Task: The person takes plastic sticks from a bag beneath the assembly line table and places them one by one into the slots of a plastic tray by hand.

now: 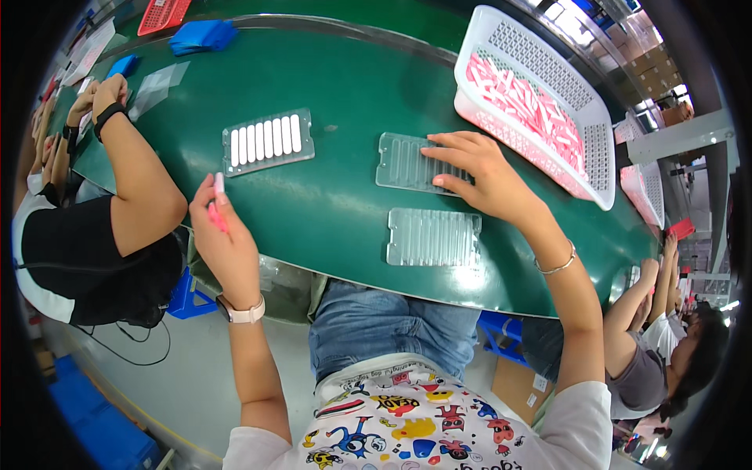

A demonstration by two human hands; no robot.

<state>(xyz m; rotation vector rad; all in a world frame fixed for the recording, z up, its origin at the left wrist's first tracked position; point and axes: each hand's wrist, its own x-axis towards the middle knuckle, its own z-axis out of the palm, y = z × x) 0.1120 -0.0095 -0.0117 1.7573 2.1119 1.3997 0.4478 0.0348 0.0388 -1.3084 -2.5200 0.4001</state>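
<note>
Near the table's front edge on the left, my left hand (229, 247) is closed around several small pink-and-white sticks (218, 218). My right hand (487, 178) has its fingers apart over a clear plastic tray (398, 162) with parallel grooves. The fingertips seem to rest on that tray, and the hand covers its right part. Closer to me lies another clear grooved tray (433, 237), with no sticks showing in it. Beyond my left hand, a third clear tray (306, 135) carries a row of several white sticks (266, 139) side by side.
A white perforated basket (601, 149) full of pink-and-white sticks (529, 106) stands at the far right of the green table (337, 86). Blue bags (202, 36) and a red basket (162, 16) are at the far left. Co-workers sit on both sides; one arm (141, 157) is close on the left.
</note>
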